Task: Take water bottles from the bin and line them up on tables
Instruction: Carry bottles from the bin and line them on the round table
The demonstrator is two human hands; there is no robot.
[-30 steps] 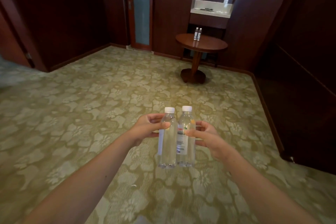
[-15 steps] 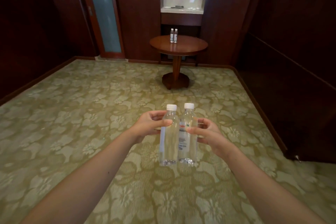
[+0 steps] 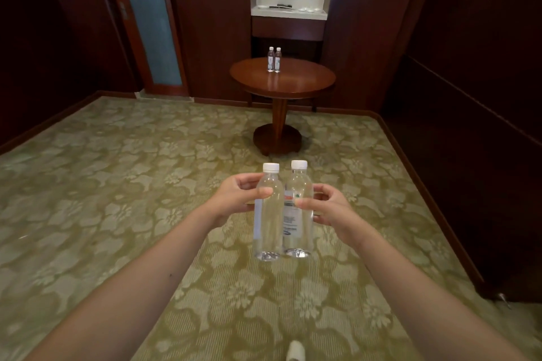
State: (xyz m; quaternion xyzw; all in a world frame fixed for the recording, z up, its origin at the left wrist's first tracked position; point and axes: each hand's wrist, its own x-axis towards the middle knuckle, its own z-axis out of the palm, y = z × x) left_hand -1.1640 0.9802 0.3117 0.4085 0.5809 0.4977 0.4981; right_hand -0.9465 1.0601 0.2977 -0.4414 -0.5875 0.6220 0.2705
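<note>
A person's left hand (image 3: 239, 195) grips a clear plastic water bottle with a white screw cap (image 3: 269, 214), thumb across its front and fingers curled behind, while the right hand (image 3: 325, 208) grips a second clear plastic water bottle with a white cap and printed label (image 3: 297, 214) the same way. Both bottles are upright, side by side and touching or nearly so, held out in front of the body above a green carpet with a pale floral pattern (image 3: 117, 184). Straight ahead, well apart from the hands, stands a round dark-wood pedestal table (image 3: 293, 82) against dark wood-panelled walls. Two more small clear water bottles with white caps (image 3: 274, 59) stand upright, just beside each other, near the table's far edge. Behind the table a pale recessed shelf (image 3: 289, 12) carries small items too distant to identify. A frosted glass door panel (image 3: 152, 26) is at the left.
</note>
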